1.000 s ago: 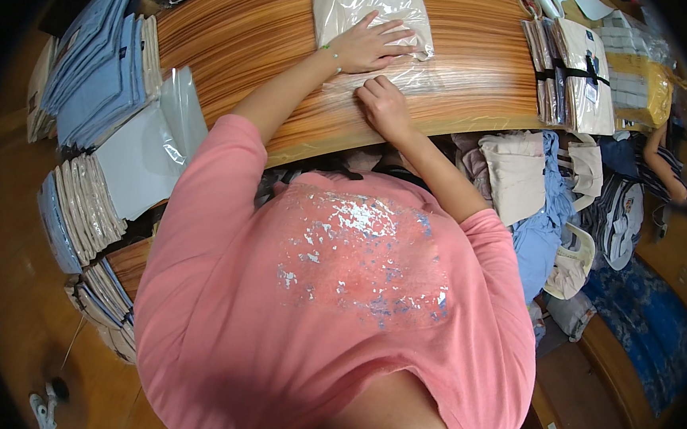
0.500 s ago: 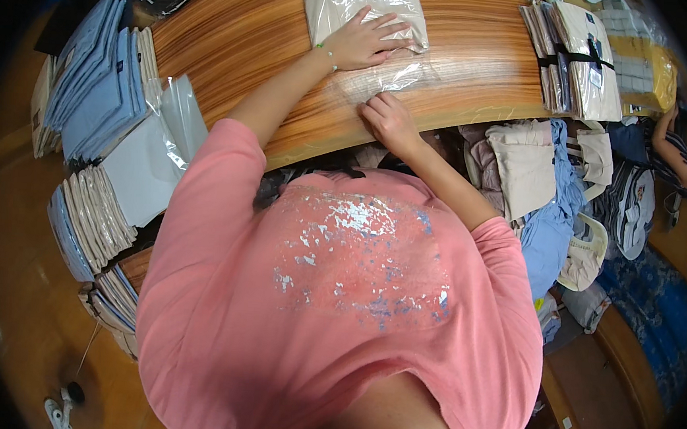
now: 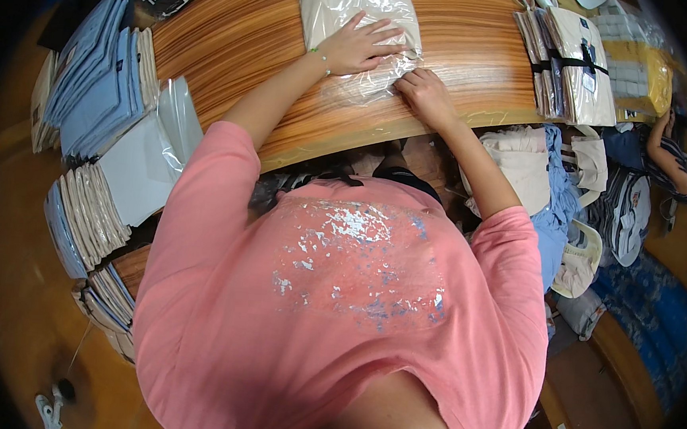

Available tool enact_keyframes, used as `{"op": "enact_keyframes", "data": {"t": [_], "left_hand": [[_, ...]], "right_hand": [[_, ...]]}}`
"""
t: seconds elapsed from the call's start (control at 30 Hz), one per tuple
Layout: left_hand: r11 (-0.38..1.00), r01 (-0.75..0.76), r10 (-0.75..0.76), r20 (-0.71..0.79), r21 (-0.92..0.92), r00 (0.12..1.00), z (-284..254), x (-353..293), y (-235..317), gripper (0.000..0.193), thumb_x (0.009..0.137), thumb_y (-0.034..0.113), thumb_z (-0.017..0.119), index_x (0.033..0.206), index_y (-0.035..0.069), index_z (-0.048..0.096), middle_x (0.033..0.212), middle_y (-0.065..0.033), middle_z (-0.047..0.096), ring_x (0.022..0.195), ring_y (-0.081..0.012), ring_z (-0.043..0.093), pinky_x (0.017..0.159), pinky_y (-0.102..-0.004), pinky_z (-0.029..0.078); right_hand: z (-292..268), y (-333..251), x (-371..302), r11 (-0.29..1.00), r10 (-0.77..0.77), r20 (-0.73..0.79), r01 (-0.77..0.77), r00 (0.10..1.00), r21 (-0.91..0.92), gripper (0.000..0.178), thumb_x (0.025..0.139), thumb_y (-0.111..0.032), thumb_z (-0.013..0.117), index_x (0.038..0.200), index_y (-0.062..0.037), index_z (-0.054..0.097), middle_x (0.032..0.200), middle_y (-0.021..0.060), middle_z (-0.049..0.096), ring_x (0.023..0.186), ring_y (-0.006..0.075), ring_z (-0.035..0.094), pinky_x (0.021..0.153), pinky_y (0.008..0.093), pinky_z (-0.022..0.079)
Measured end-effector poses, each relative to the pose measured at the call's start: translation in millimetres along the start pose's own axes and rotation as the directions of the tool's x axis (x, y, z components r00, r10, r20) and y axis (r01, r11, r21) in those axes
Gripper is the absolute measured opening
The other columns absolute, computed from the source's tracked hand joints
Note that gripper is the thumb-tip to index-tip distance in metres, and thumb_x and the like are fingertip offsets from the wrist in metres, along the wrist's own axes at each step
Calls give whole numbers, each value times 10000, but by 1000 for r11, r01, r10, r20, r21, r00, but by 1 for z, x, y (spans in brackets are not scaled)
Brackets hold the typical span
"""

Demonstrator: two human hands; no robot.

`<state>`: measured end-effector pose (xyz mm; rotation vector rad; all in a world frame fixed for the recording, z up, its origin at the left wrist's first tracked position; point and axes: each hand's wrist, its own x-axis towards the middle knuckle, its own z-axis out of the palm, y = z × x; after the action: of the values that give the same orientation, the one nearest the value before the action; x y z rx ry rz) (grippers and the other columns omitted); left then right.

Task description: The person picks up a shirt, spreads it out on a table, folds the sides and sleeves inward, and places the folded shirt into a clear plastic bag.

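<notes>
A folded beige cloth item in a clear plastic bag (image 3: 326, 10) lies at the far middle of the wooden table (image 3: 244, 40). Flat on its near part rests my left hand (image 3: 361, 47), fingers spread. The bag's loose clear flap (image 3: 364, 91) reaches from the cloth toward the table's near edge. Beside it, at the flap's right edge, my right hand (image 3: 427, 97) is closed, its fingertips pinching the plastic. The exact fold under those fingertips is too small to make out.
Blue and beige packed cloths (image 3: 102, 78) stand stacked at the left, with clear plastic sleeves (image 3: 176, 123) beside them. A strapped bundle of packed cloths (image 3: 581, 68) sits at the table's right end. Fabric (image 3: 522, 167) hangs below the right edge. Another person's arm (image 3: 668, 153) shows at far right.
My right hand has moved right and away from me, from the flap's near edge to its right edge. The left hand still lies on the bag.
</notes>
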<state>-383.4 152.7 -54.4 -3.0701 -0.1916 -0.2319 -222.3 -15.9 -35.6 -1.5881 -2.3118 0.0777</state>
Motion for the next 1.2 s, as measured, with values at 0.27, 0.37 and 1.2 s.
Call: {"op": "enact_keyframes", "data": {"t": [0.27,0.37,1.2], "left_hand": [[999,-3,3,3,51,1000,5,-2,0,477,924,393,398,1391,378,297,1481,27,254,1354,-189,252,1065,-545,167],[999,-30,31,-7,24,1000,2,0,0,471,924,367,401,1387,367,317,1481,22,257,1359,-194,244,1067,-545,150],[996,-15,17,-23,84,1000,7,-2,1,481,911,408,413,1382,377,318,1462,11,297,1351,-207,263,1051,-561,180]], "right_hand": [[-13,-18,-8,999,30,-93,-34,995,-39,128,713,-125,554,831,-76,563,789,56,538,808,229,535,751,348,431],[-9,-26,-12,992,67,-131,-80,989,-97,129,712,-126,551,835,-87,553,796,49,530,801,219,533,739,346,413],[4,-101,-67,667,738,-105,-696,667,265,230,738,-80,591,966,-113,603,849,65,563,848,274,566,674,371,473]]}}
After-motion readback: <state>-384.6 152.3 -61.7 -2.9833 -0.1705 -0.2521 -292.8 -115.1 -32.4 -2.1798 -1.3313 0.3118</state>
